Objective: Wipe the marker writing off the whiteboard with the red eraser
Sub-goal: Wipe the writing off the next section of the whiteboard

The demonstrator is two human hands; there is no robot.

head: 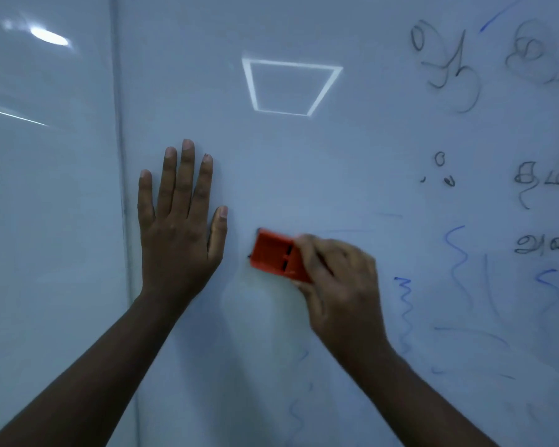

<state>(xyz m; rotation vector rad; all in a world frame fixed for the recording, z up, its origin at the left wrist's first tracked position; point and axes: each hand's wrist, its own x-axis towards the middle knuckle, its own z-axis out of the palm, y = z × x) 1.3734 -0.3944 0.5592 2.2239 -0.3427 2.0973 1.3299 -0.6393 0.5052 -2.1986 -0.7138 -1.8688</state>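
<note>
The red eraser [278, 255], seemingly a light, stiff plastic block best held by its long edges, sits flat on the whiteboard [304, 162], pinched by the right hand [339, 285] while the left hand [181, 221] lies spread beside it.

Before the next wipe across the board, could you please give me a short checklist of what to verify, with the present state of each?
1. Eraser held: the right hand grips the red eraser at its right end. Ok.
2. Eraser against the whiteboard: it looks pressed to the surface, but contact cannot be confirmed. Cannot tell.
3. Left hand out of the path: flat on the board, left of the eraser, apart from it. Ok.
4. Writing left to clear: dark writing and blue squiggles remain to the right. Not ok.
5. Area around the eraser: only faint smears show. Ok.
</note>
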